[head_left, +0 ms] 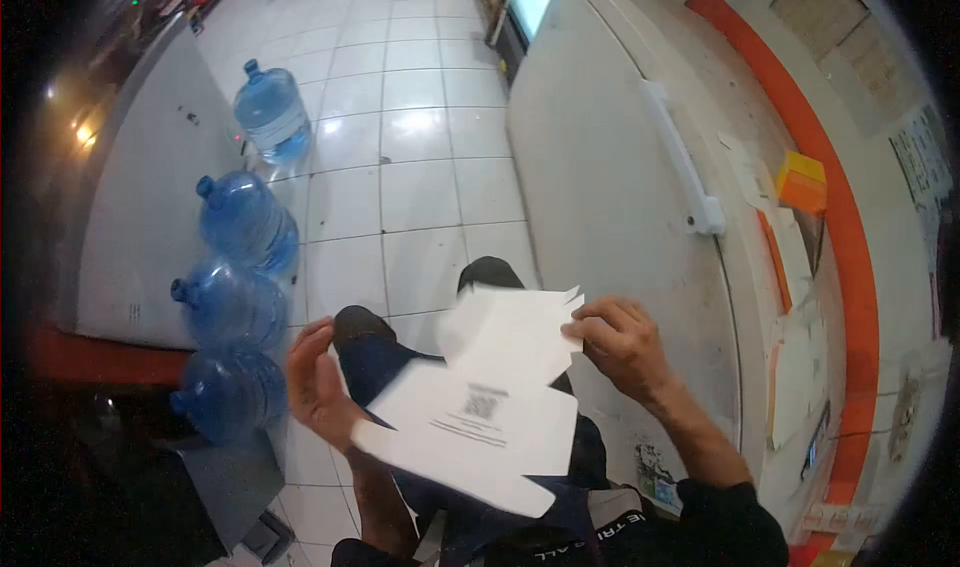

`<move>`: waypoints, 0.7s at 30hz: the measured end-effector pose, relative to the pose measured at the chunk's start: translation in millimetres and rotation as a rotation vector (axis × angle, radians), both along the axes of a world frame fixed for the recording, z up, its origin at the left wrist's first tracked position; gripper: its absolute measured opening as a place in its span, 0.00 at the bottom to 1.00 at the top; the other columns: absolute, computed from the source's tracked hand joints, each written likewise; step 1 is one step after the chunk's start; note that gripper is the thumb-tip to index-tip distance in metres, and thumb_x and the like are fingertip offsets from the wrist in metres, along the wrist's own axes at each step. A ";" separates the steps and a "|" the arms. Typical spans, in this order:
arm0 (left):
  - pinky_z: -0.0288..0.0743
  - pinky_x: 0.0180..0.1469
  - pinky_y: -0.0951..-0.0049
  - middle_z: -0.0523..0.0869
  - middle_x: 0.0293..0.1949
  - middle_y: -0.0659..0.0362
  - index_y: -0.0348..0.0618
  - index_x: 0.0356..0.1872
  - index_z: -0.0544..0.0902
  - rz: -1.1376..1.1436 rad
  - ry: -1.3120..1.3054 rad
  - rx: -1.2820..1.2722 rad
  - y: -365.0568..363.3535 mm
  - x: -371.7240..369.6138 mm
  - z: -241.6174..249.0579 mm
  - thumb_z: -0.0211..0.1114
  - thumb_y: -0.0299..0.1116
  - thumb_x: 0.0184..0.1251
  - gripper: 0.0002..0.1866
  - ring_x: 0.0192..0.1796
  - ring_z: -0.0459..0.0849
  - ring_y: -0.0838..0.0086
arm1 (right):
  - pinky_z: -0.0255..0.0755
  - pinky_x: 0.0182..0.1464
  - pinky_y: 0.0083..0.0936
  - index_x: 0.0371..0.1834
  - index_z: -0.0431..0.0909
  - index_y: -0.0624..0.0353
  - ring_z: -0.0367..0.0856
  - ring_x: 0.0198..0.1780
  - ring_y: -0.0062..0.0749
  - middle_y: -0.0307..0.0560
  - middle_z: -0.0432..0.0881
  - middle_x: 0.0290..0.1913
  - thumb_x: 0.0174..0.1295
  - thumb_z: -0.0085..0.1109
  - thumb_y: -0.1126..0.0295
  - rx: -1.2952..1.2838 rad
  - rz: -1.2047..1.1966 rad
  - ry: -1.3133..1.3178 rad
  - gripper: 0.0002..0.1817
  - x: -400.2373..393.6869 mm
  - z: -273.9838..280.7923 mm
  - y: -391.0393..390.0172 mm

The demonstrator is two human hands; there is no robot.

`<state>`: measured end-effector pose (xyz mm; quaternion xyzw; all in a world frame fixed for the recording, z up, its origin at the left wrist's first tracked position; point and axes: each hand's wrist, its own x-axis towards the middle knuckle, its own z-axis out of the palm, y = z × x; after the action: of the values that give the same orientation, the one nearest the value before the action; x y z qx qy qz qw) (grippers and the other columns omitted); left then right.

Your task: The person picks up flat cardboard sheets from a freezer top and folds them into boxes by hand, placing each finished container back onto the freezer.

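Note:
A flat white cardboard box blank (500,407) with cut flaps spreads above my lap, its printed side with a QR code and several lines of text facing up. My right hand (625,342) pinches the blank's far right edge between thumb and fingers. At the blank's left side, my left hand (318,382) is raised with its fingers stretched upward and no grip on the cardboard. The blank's left flap overlaps the base of that hand in this view.
Several blue water jugs (245,222) line the left side of the tiled floor (415,182). On the right is a white chest freezer (610,167) with a handle; a yellow-orange box (802,182) and more white cardboard (790,387) rest on top. A grey panel (150,187) stands beyond the jugs.

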<state>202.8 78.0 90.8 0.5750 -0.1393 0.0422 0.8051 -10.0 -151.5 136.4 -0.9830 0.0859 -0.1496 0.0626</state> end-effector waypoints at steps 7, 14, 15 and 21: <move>0.74 0.59 0.66 0.86 0.53 0.52 0.38 0.53 0.84 -0.466 0.165 0.602 -10.5 -8.2 -10.9 0.68 0.35 0.69 0.16 0.57 0.82 0.63 | 0.84 0.57 0.36 0.39 0.85 0.52 0.82 0.59 0.45 0.52 0.78 0.61 0.54 0.70 0.80 0.345 -0.262 -0.252 0.11 11.5 -38.4 20.6; 0.75 0.61 0.62 0.83 0.58 0.41 0.28 0.60 0.78 -0.586 0.313 0.944 -71.6 -32.5 -100.6 0.72 0.43 0.62 0.31 0.61 0.82 0.54 | 0.80 0.60 0.37 0.48 0.85 0.54 0.83 0.61 0.47 0.55 0.82 0.61 0.61 0.63 0.81 0.624 -0.320 -0.219 0.14 1.6 -74.9 23.8; 0.75 0.61 0.62 0.83 0.58 0.41 0.28 0.60 0.78 -0.588 0.310 0.943 -73.8 -30.1 -107.0 0.72 0.43 0.62 0.31 0.61 0.82 0.54 | 0.80 0.60 0.37 0.48 0.85 0.54 0.83 0.61 0.47 0.55 0.82 0.61 0.61 0.63 0.81 0.622 -0.322 -0.222 0.14 -0.4 -80.0 22.2; 0.79 0.54 0.62 0.88 0.48 0.44 0.35 0.60 0.81 -0.724 0.317 0.721 -85.0 -24.3 -75.4 0.68 0.35 0.64 0.24 0.53 0.87 0.57 | 0.78 0.58 0.33 0.61 0.80 0.65 0.84 0.56 0.35 0.51 0.86 0.53 0.72 0.58 0.69 1.319 -0.592 -0.423 0.17 2.6 -90.9 29.6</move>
<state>178.6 -7.0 15.4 0.7294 -0.2111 -0.3763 0.5309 -7.4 -121.9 45.4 -0.6279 0.4044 -0.2632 0.6107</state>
